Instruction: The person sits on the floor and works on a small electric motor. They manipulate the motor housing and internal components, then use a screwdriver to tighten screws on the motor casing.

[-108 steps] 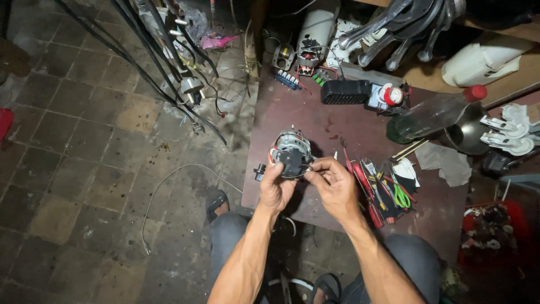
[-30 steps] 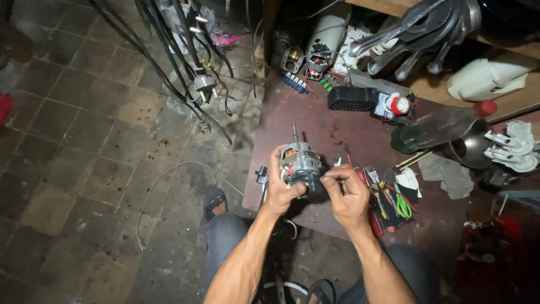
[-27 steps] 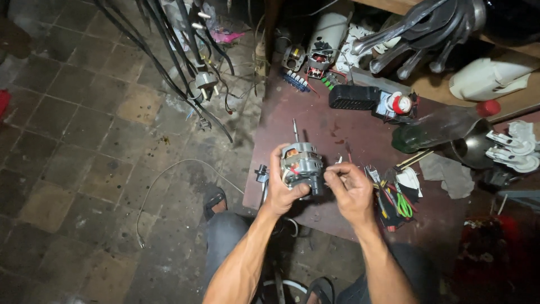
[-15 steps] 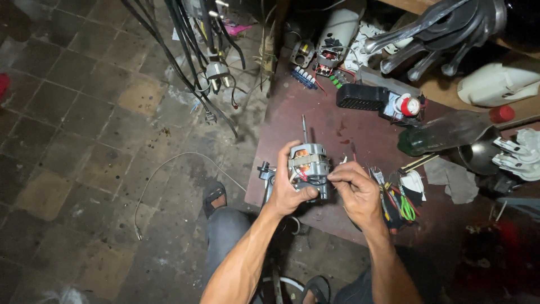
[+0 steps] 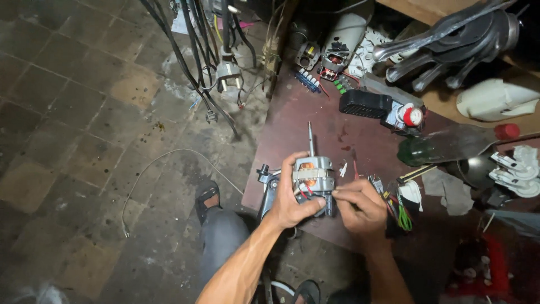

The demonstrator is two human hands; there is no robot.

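Turned shaft-up since earlier: small motor (image 5: 313,175) clamped in left hand (image 5: 291,197); right hand (image 5: 360,205) seemingly pinching its wires; careful pull next.

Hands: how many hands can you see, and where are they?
2. The left hand wraps around the small motor; the right hand pinches at the motor's lower end. No other hands show.
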